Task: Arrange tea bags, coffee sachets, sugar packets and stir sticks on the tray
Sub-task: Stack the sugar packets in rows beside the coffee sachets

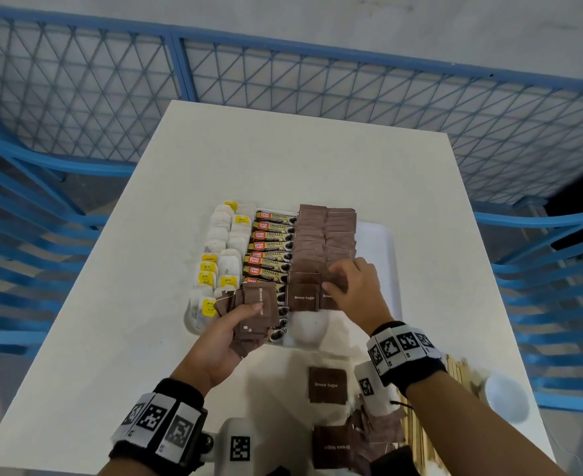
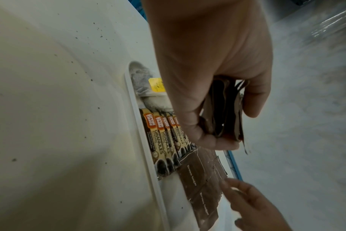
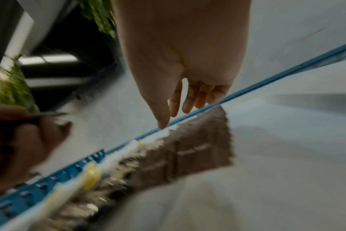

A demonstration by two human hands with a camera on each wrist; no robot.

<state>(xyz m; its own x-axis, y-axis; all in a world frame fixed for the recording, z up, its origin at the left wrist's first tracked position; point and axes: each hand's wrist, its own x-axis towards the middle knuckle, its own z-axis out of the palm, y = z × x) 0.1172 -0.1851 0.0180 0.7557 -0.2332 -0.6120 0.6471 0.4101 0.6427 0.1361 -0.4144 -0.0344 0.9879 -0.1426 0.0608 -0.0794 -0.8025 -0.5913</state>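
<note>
The left hand point(image 1: 226, 333) has its grip clamped on a stack of sugar packets point(image 1: 257, 312) over the tray point(image 1: 384, 242). The right hand point(image 1: 358, 286) rests on the tray's sugar rows point(image 1: 324, 242), grip apart.

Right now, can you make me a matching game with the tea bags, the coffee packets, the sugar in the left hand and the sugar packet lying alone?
Things:
1. tea bags
2. coffee packets
3. sugar stack
4. lone sugar packet

Places:
A. middle rows of the tray
B. on the table, near the person
C. left side of the tray
D. held in the left hand

Pairs: 1-C, 2-A, 3-D, 4-B
</note>
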